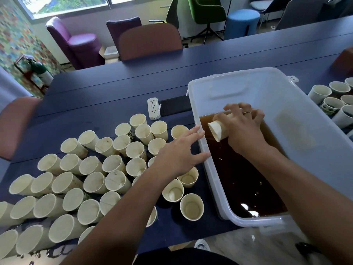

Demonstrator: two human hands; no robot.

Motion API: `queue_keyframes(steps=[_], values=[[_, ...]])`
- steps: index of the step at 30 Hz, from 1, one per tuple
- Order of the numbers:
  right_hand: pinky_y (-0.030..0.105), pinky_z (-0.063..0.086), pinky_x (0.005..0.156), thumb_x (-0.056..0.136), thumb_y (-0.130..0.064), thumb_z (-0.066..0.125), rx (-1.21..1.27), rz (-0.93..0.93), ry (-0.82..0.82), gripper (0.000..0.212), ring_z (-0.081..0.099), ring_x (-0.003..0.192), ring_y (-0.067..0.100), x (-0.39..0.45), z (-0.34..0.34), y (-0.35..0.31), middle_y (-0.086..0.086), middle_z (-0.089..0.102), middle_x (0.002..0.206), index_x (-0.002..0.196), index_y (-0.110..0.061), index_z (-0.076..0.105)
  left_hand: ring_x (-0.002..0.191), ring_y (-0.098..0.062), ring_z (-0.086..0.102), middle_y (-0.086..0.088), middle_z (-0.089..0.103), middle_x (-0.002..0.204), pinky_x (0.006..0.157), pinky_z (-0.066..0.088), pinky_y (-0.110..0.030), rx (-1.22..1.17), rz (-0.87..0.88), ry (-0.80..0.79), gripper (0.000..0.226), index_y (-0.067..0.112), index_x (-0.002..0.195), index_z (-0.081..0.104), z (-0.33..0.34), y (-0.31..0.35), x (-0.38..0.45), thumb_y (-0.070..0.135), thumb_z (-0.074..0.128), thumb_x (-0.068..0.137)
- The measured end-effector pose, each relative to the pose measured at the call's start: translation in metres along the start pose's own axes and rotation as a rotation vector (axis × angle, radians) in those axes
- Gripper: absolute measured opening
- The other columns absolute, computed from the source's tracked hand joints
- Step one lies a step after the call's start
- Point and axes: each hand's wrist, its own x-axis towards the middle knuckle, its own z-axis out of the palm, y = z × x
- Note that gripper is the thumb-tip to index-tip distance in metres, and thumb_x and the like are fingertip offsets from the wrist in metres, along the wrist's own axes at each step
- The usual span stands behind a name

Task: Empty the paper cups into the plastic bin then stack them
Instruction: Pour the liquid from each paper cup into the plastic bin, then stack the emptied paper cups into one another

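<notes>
While my right hand (242,129) grips a tipped paper cup (217,130) over brown liquid (238,178) in the plastic bin (267,88), my left hand (177,155), fingers spread, rests on its rim.

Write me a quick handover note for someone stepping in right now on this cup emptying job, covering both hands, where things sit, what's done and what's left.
Right hand: grips a paper cup tipped on its side over the brown liquid in the plastic bin.
Left hand: open, fingers resting on the bin's left rim.
Done: many emptied cups stand loose on the blue table left of the bin.
Left: the cups right of the bin, at least some with dark contents, need emptying. Nothing looks stacked yet, so all the stacking remains.
</notes>
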Motion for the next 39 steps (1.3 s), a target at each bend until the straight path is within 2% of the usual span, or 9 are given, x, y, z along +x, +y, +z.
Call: queue_keyframes(steps=[5, 10, 15, 18, 24, 29, 32, 36, 39], values=[[0.057, 0.021, 0.102, 0.076, 0.000, 0.068, 0.063, 0.075, 0.034, 0.062, 0.023, 0.137, 0.036, 0.000, -0.003, 0.004, 0.008, 0.038, 0.144, 0.129, -0.031, 0.055, 0.119, -0.011, 0.060, 0.038, 0.018, 0.159, 0.097, 0.053, -0.038, -0.005, 0.012, 0.006, 0.067, 0.048, 0.152, 0.035, 0.001, -0.001, 0.000, 0.059, 0.062, 0.092], [0.053, 0.021, 0.101, 0.079, 0.000, 0.063, 0.101, 0.110, -0.215, 0.068, 0.025, 0.133, 0.033, 0.000, 0.007, 0.010, 0.002, 0.040, 0.137, 0.132, -0.039, 0.050, 0.119, -0.012, 0.060, 0.038, 0.018, 0.159, 0.097, 0.053, -0.041, 0.006, 0.011, 0.013, 0.067, 0.048, 0.152, 0.035, 0.000, -0.001, 0.001, 0.060, 0.062, 0.092], [0.053, 0.028, 0.103, 0.080, -0.022, 0.076, 0.287, 0.241, -0.144, 0.064, 0.033, 0.130, 0.038, 0.005, -0.011, 0.007, 0.006, 0.042, 0.136, 0.136, -0.034, 0.049, 0.119, -0.012, 0.059, 0.032, 0.028, 0.158, 0.097, 0.052, -0.041, -0.065, 0.027, 0.021, 0.066, 0.044, 0.151, 0.039, -0.001, -0.001, -0.002, 0.057, 0.065, 0.091], [0.052, 0.036, 0.103, 0.077, -0.029, 0.081, 0.463, 0.231, -0.017, 0.070, 0.039, 0.125, 0.035, 0.001, -0.035, -0.012, 0.010, 0.044, 0.131, 0.138, -0.028, 0.047, 0.116, -0.011, 0.061, 0.014, 0.050, 0.146, 0.097, 0.051, -0.036, -0.309, -0.003, 0.081, 0.065, 0.035, 0.148, 0.043, -0.009, 0.001, -0.010, 0.050, 0.070, 0.091], [0.038, 0.049, 0.091, 0.073, -0.037, 0.085, 0.830, 0.080, -0.060, 0.074, 0.051, 0.112, 0.020, -0.019, -0.057, -0.061, 0.000, 0.052, 0.123, 0.132, -0.027, 0.041, 0.109, -0.004, 0.066, 0.013, 0.053, 0.136, 0.080, 0.056, -0.026, -0.825, -0.006, 0.193, 0.067, 0.050, 0.137, 0.035, -0.023, 0.002, -0.045, 0.056, 0.073, 0.082], [0.006, 0.043, 0.065, 0.074, -0.031, 0.084, 0.951, 0.021, -0.216, 0.076, 0.050, 0.088, -0.021, -0.030, -0.054, -0.101, -0.027, 0.041, 0.103, 0.120, -0.038, 0.023, 0.121, -0.019, 0.063, 0.005, 0.051, 0.141, 0.099, 0.054, -0.048, -0.948, -0.081, 0.343, 0.094, 0.053, 0.148, 0.019, -0.004, -0.022, -0.073, 0.066, 0.071, 0.071], [0.006, 0.044, 0.071, 0.072, -0.029, 0.087, 1.009, 0.017, -0.244, 0.076, 0.052, 0.095, -0.016, -0.029, -0.041, -0.129, -0.025, 0.046, 0.107, 0.119, -0.033, 0.028, 0.125, -0.025, 0.062, -0.002, 0.050, 0.144, 0.102, 0.051, -0.057, -1.069, -0.118, 0.410, 0.097, 0.056, 0.144, 0.024, 0.002, -0.045, -0.083, 0.069, 0.080, 0.066], [0.002, 0.044, 0.070, 0.075, -0.022, 0.086, 1.038, 0.010, -0.279, 0.071, 0.052, 0.091, -0.024, -0.025, -0.019, -0.167, -0.023, 0.050, 0.109, 0.121, -0.028, 0.032, 0.125, -0.023, 0.062, 0.002, 0.055, 0.140, 0.098, 0.056, -0.048, -1.112, -0.172, 0.467, 0.087, 0.046, 0.144, 0.031, -0.004, -0.074, -0.089, 0.053, 0.082, 0.073], [0.013, 0.051, 0.077, 0.080, -0.020, 0.082, 1.052, 0.006, -0.296, 0.068, 0.056, 0.093, -0.017, -0.021, -0.001, -0.209, -0.019, 0.052, 0.112, 0.125, -0.026, 0.032, 0.119, -0.019, 0.064, 0.002, 0.058, 0.137, 0.087, 0.059, -0.033, -1.103, -0.212, 0.475, 0.079, 0.024, 0.147, 0.030, -0.014, -0.106, -0.098, 0.031, 0.080, 0.087]])
